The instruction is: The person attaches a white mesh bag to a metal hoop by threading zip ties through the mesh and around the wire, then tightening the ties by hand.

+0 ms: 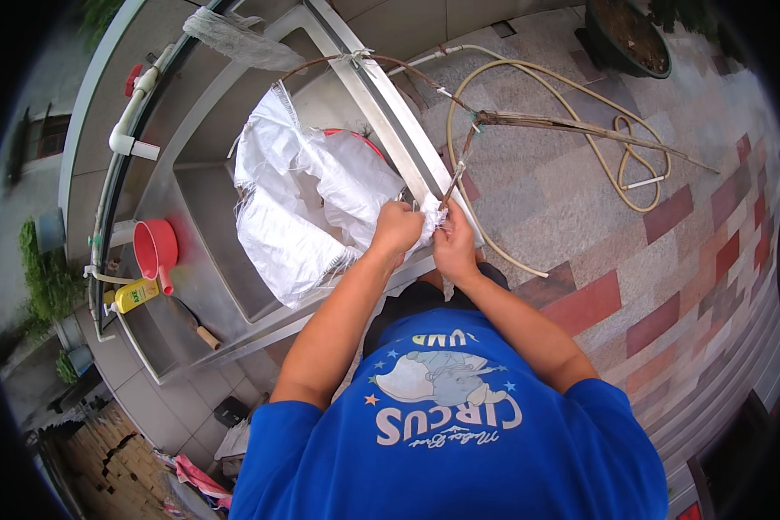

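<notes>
A white woven sack (277,186) with frayed edges lies spread in a steel sink (212,234). Along its far side bends a thin brown hoop (406,68), tied here and there with bits of white string, and joined to a long stick handle (563,126). My left hand (398,229) is closed at the sack's near right edge; a small shiny bit shows by its fingers, too small to name. Close beside it, my right hand (454,246) pinches a bunched corner of the sack against the hoop's near end. My fingertips are partly hidden.
A red dipper (155,250), a yellow bottle (136,295) and a knife with a wooden handle (208,337) are at the sink's left. A pale pipe with a red-handled tap (133,80) runs along the edge. A beige hose (572,91) loops over the paving near a plant pot (628,39).
</notes>
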